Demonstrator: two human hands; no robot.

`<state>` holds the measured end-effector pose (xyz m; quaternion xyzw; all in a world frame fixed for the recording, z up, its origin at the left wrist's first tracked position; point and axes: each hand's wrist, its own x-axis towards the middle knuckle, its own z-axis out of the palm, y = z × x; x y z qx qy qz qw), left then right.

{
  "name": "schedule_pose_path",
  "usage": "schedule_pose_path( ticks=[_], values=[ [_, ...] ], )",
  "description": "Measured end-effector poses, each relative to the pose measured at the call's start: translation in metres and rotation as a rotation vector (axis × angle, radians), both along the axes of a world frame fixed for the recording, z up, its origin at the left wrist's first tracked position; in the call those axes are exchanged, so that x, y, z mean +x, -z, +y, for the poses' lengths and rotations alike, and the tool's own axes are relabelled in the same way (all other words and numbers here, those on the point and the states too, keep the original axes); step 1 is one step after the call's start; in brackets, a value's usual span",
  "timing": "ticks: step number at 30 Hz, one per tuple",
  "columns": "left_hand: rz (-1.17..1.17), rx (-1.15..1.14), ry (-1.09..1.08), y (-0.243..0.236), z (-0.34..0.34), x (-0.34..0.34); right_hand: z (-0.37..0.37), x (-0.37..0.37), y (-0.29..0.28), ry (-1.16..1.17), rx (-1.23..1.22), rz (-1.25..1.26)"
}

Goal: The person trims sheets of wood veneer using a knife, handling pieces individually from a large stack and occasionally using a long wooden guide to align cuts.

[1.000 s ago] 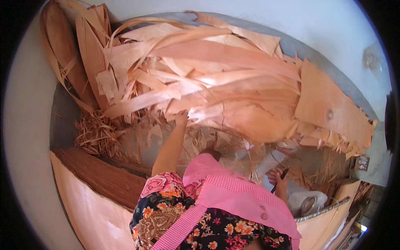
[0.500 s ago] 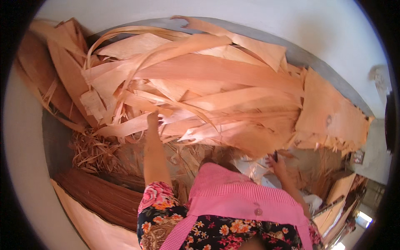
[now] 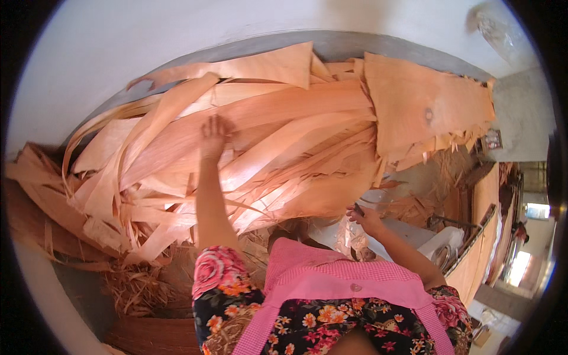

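Observation:
A broad heap of thin orange-brown wood veneer sheets (image 3: 284, 112) lies in front of me, with long strips overlapping and curling. My left hand (image 3: 214, 139) reaches over the middle of the heap, its fingers apart, just above or touching a long veneer strip (image 3: 260, 109); contact is hard to tell. Nothing shows in it. Near the heap's front edge, my right hand (image 3: 368, 219) is closed round a small dark object (image 3: 358, 209), whose kind I cannot make out. A squarish veneer sheet (image 3: 414, 106) lies on the heap's right end.
Shredded veneer scraps (image 3: 142, 290) litter the floor at the left. Behind the heap runs a white wall (image 3: 266, 18) with a grey lower band. On the right, beside my right arm, are a white rounded thing (image 3: 448, 242) and a stack of veneer with a pale side (image 3: 473, 254).
The view has swung to the right, so the heap sits farther left. My left hand has moved from the heap's near edge to farther over it. The right hand still holds the dark object.

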<state>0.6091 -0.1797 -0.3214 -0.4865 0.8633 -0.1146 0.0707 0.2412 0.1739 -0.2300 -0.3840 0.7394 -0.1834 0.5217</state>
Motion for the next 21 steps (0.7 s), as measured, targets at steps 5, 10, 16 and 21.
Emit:
schedule_pose_path(
  ticks=[5, 10, 16, 21],
  values=[
    [0.369, 0.201, 0.097, -0.035, -0.018, 0.043, 0.008, -0.009, -0.017, 0.074, 0.026, -0.079],
    [0.795, 0.599, -0.273, -0.11, -0.027, 0.047, -0.052, 0.009, -0.044, 0.044, -0.115, -0.323],
    [0.81, 0.23, -0.127, -0.142, -0.003, 0.049, -0.163, 0.065, -0.088, 0.254, -0.171, -0.91],
    [0.494, -0.021, 0.164, -0.107, 0.056, 0.04, -0.268, 0.133, -0.077, 0.306, -0.197, -0.761]
  ],
)
